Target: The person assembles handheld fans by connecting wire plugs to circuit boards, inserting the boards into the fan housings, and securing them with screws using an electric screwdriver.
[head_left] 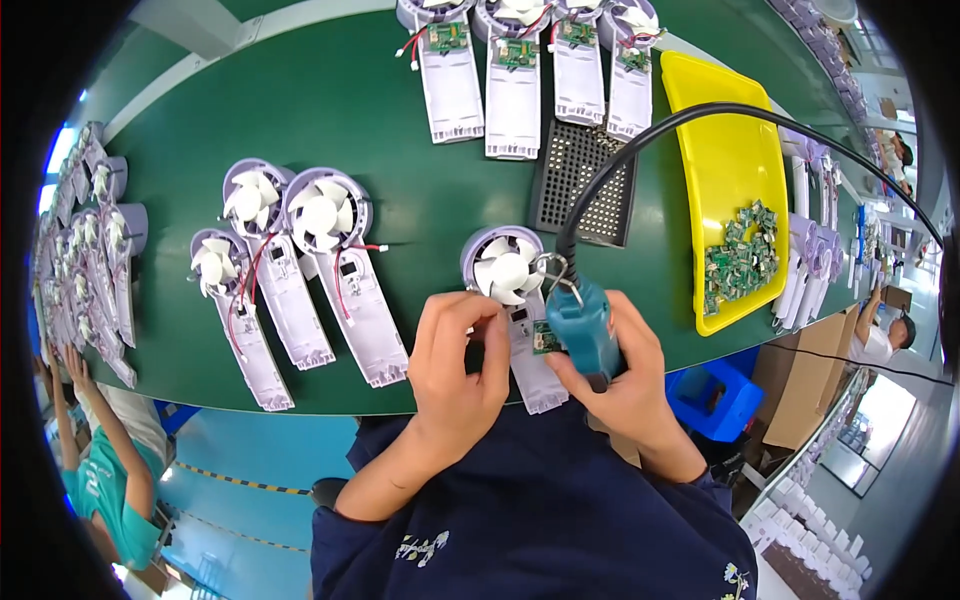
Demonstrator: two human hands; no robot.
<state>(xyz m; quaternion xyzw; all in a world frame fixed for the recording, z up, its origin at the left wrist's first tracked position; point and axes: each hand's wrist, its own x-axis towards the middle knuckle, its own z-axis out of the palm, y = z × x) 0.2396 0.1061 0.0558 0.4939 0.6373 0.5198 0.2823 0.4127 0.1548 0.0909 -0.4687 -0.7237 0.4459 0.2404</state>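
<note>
In front of me lies a handheld fan half-shell (535,385) with a white fan blade (503,272) in its lilac ring. A small green circuit board (545,337) sits on its handle part, beside my right thumb. My right hand (635,390) is wrapped round a teal electric screwdriver (582,330), whose metal hanging loop and black cable point away from me. Its tip is hidden. At the left edge of the same half-shell, my left hand (455,365) is curled with thumb and forefinger close together. Whatever they may pinch is too small to make out.
Several fan half-shells with red wires (360,310) lie to the left. Others with circuit boards (513,100) line the far side. A black perforated tray (550,195) and a yellow bin (715,170) of circuit boards stand right. The screwdriver's cable (700,112) arches overhead. Other people work at both sides.
</note>
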